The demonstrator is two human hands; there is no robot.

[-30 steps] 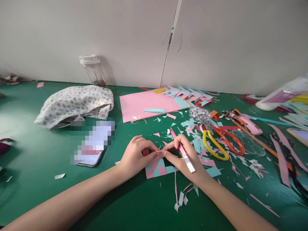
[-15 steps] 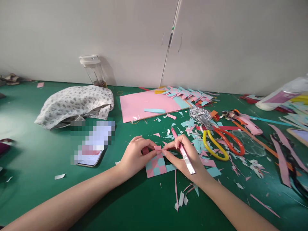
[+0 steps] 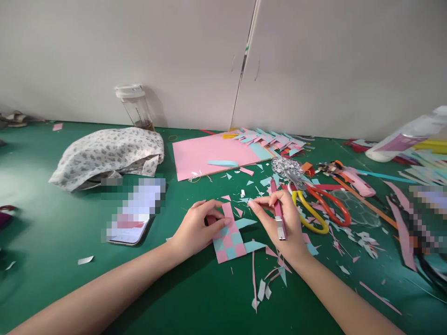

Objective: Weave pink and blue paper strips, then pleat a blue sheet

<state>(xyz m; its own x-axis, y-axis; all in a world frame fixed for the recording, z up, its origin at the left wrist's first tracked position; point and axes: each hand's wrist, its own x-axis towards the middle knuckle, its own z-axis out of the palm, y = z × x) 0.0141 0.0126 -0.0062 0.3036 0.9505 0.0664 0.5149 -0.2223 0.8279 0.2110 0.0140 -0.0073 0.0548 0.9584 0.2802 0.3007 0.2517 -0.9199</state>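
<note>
My left hand (image 3: 204, 225) is closed on a woven paper piece (image 3: 229, 244) in a pink and light-blue check, thumb on top and fingers curled behind its upper left edge. A pink strip end (image 3: 229, 211) stands up from the weave. Blue strip ends (image 3: 254, 245) stick out to the right. In my right hand (image 3: 284, 218) is a slim pink utility knife (image 3: 277, 211) with a silver metal end, held upright between the fingers. My right thumb and index fingertip lie close together, apart from the woven paper.
Scissors (image 3: 312, 211) with yellow and red handles lie among paper scraps at right. Behind are a pink sheet (image 3: 209, 151) and a strip weave (image 3: 272, 139). At left are a phone (image 3: 139, 214), a patterned cloth (image 3: 111, 151) and a cup (image 3: 134, 107). A white bottle (image 3: 405, 135) leans far right.
My right hand has let go of the woven paper's top edge and moved right with the knife. The pink strip, folded over before, now stands up straight.
</note>
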